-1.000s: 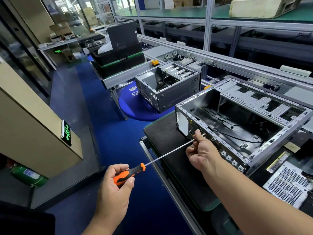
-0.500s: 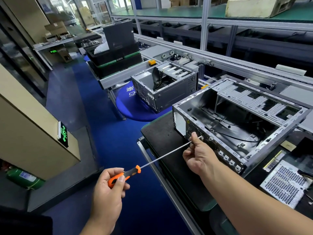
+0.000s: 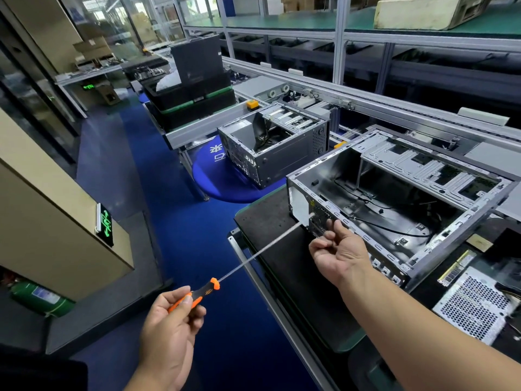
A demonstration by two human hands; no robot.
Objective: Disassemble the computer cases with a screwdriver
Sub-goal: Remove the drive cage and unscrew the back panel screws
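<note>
Left hand: the left hand (image 3: 169,328) is gripping the orange-and-black handle of the screwdriver (image 3: 194,297), fingers and thumb curled round it, out over the blue floor (image 3: 180,210) below the bench edge.
Screwdriver shaft: the long thin shaft is running up and to the right from the handle, crossing the bench edge, its tip lying against the rear panel of the near computer case (image 3: 400,210), next to the pale rectangular opening at that panel's left end.
Right hand: the right hand (image 3: 338,253) is hovering just in front of the same rear panel, right of the shaft and clear of it; its fingers are curled in with the thumb laid across them, and whether they are pinching anything small cannot be told.
Near case: it is lying on its side with the open face up, sitting on a black mat (image 3: 270,230) on the bench; bare metal walls, a drive-bay frame and loose black cables are showing inside.
Beside the near case: a perforated metal panel (image 3: 476,309) is lying to the right of the right forearm, and a narrow green strip like a memory stick (image 3: 456,266) is resting between it and the case.
Second case: another opened computer case (image 3: 276,148) is standing farther back, well apart from the near one, on a round blue surface (image 3: 225,190).
Further out: a conveyor rail (image 3: 366,105) is running behind both cases, stacked black trays (image 3: 194,103) are sitting at its far end, and a green fire extinguisher (image 3: 39,299) is lying on the floor at the far left.
</note>
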